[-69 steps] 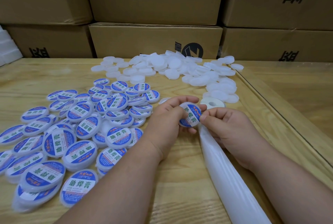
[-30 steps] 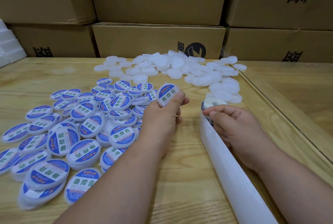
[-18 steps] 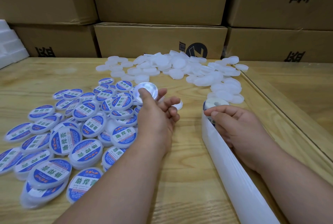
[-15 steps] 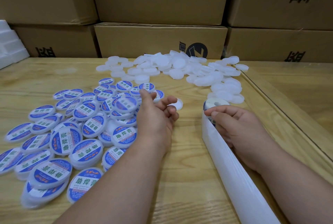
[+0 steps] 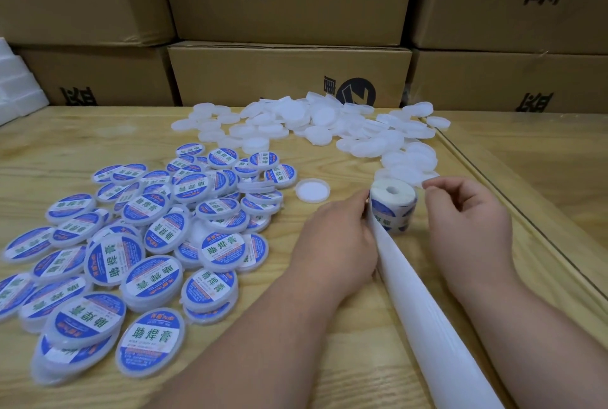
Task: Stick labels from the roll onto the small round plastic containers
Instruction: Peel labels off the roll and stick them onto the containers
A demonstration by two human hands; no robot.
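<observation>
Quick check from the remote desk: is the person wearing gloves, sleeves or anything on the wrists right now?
No. The left hand and right hand are both bare, with no gloves, rings, watch or wristband visible. Both forearms are uncovered as far as the frame shows; no sleeve edge appears. Fingernails are short and unpainted.

on the desk (image 5: 98, 132), labelled containers (image 5: 138, 244) lie at 9 o'clock, unlabelled containers (image 5: 329, 125) at 12, the roll (image 5: 393, 207) at 3, cartons (image 5: 289, 76) behind.

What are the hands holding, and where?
Both the left hand and right hand touch the label roll at its sides; a firm grip cannot be told.
</observation>
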